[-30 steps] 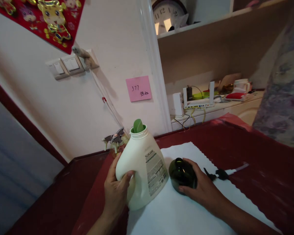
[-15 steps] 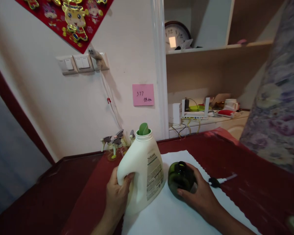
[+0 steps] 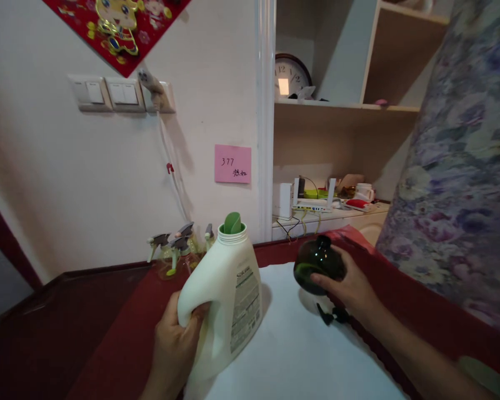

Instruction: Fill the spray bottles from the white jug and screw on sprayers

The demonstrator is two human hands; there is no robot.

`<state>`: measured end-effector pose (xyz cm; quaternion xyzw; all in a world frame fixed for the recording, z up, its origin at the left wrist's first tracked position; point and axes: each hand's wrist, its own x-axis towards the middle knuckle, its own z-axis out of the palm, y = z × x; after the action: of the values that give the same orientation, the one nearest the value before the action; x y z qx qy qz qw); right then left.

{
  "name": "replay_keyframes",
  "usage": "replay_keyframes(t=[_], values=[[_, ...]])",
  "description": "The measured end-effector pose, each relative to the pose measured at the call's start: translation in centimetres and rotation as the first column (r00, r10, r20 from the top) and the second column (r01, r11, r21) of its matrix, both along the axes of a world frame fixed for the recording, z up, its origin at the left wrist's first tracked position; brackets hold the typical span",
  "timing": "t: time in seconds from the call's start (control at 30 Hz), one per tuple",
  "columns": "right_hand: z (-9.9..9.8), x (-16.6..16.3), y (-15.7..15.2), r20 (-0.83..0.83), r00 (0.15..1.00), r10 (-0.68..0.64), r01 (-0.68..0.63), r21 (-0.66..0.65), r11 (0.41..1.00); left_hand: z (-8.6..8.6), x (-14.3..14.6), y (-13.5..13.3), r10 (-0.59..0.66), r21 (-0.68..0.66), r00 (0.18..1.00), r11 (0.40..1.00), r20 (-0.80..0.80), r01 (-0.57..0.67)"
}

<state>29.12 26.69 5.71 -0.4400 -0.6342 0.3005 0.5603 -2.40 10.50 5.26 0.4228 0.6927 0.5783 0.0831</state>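
Note:
My left hand [image 3: 177,336] is closed around the handle of a large pale detergent jug [image 3: 220,300], which stands upright on a white sheet [image 3: 304,361]. Its neck is uncapped, with a green pouring spout [image 3: 233,223] showing inside. My right hand [image 3: 350,280] grips a round dark green bottle [image 3: 319,264] from its right side, holding it raised over the sheet. Some liquid seems to show low in that bottle. Below it lies a black pump head [image 3: 332,314], partly under my right forearm.
Several spray bottles [image 3: 179,250] stand against the wall, left of the jug. A white router [image 3: 312,203] and a wall clock [image 3: 290,78] sit on shelves behind. At the lower right is a pale round object [image 3: 485,378], and a floral curtain [image 3: 433,183] hangs on the right.
The green bottle has risen off the sheet and tilted in my right hand. My left hand stays on the jug's handle. The view has shifted, showing more of the pump head under the bottle.

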Motion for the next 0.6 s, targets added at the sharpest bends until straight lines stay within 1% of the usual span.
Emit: replay_keyframes(t=[0.1,0.2,0.27,0.37,0.47,0.6], values=[[0.3,1.2,3.6,0.004,0.998,-0.069,0.069,0.012,0.998,-0.2,0.0,0.0,0.011,-0.014,1.0,1.0,-0.008,-0.011],[-0.2,2.1,7.0,0.011,0.989,-0.149,0.149,-0.007,0.989,-0.6,-0.2,0.1,0.03,-0.018,0.999,0.999,-0.026,-0.03],[-0.9,2.5,8.9,0.014,0.98,-0.198,0.198,-0.024,0.98,-0.8,-0.3,0.2,0.051,-0.017,0.998,0.998,-0.032,-0.052],[-2.3,2.8,11.1,0.023,0.971,-0.238,0.238,-0.035,0.971,-0.9,-0.5,0.2,0.068,-0.052,0.997,0.996,-0.033,-0.07],[-3.8,2.9,12.7,0.051,0.963,-0.263,0.266,-0.063,0.962,-0.7,-0.5,0.0,0.076,-0.062,0.997,0.995,-0.032,-0.078],[-5.5,3.0,14.3,0.111,0.943,-0.314,0.327,-0.122,0.937,-0.4,-0.1,-0.1,0.127,-0.046,0.992,0.991,-0.018,-0.128]])
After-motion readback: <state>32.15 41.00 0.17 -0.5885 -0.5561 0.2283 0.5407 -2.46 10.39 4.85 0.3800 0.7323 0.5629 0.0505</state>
